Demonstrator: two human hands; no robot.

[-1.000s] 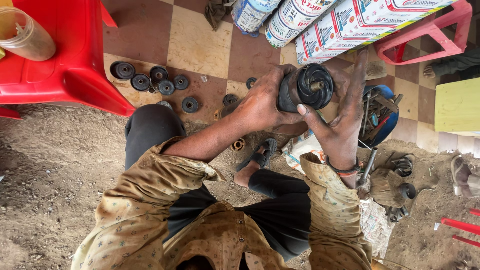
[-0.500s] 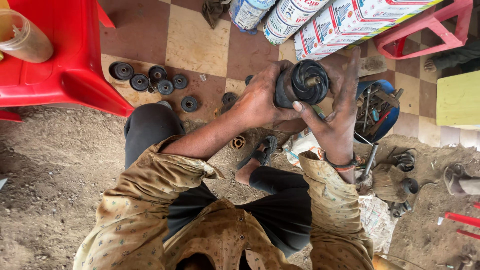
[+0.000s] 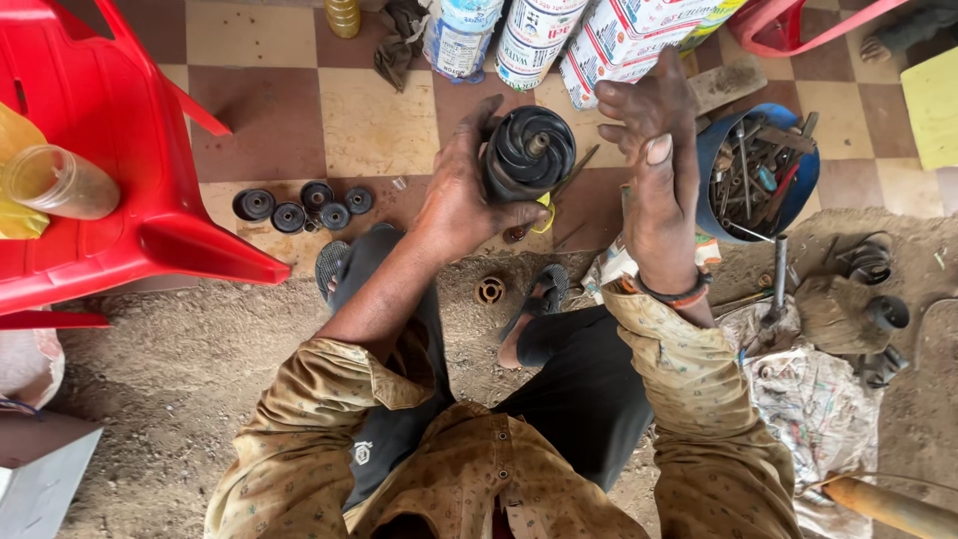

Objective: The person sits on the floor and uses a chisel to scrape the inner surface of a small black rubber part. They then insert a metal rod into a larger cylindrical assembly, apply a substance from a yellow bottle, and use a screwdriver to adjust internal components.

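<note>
Released now, the right hand [image 3: 654, 150] hovers spread just right of the black ribbed part [image 3: 527, 152], which the left hand [image 3: 461, 195] grips, shaft end toward the camera.

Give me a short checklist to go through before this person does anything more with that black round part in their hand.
1. Grip on the black round part: ok, the left hand wraps its side.
2. Right hand free to help: ok, it is open beside the part and holds nothing.
3. Metal stub at the part's centre in view: ok, it faces the camera.
4. Tools near: ok, the blue tub of tools sits by the right hand.
5. Spare black wheels near: ok, a row lies on the tiles beside the red chair.
6. Part undamaged: cannot tell.
</note>
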